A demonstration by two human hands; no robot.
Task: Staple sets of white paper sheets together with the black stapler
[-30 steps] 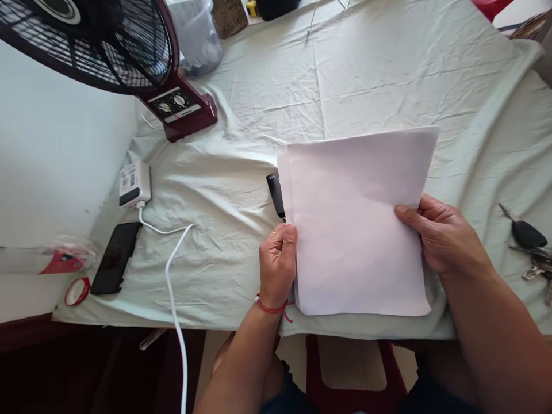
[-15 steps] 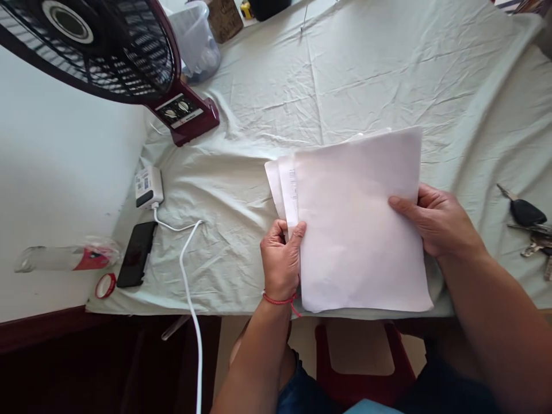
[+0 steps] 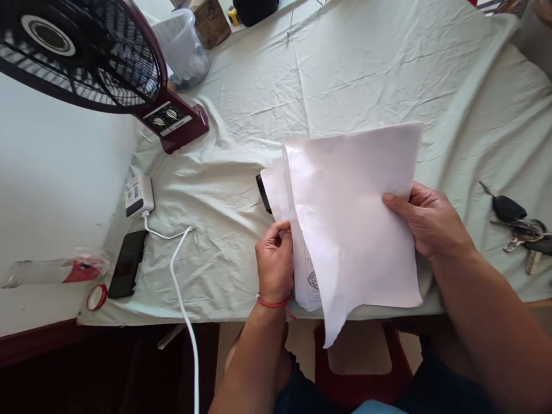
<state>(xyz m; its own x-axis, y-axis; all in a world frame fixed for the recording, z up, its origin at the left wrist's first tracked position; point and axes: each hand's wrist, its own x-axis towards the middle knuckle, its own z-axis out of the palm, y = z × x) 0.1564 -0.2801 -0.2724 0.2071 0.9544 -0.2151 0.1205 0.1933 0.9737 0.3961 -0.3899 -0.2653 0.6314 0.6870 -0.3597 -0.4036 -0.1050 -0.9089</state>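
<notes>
Both hands (image 3: 276, 261) pinch sheets (image 3: 357, 218) (edges)

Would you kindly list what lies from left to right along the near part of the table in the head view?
Red tape roll → black phone → white cable → left hand → paper sheets → right hand → keys.

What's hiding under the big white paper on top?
Under the lifted top white sheet lie more white sheets; one shows a round printed stamp. A small black object pokes out at the stack's left edge. The rest underneath is covered.
</notes>
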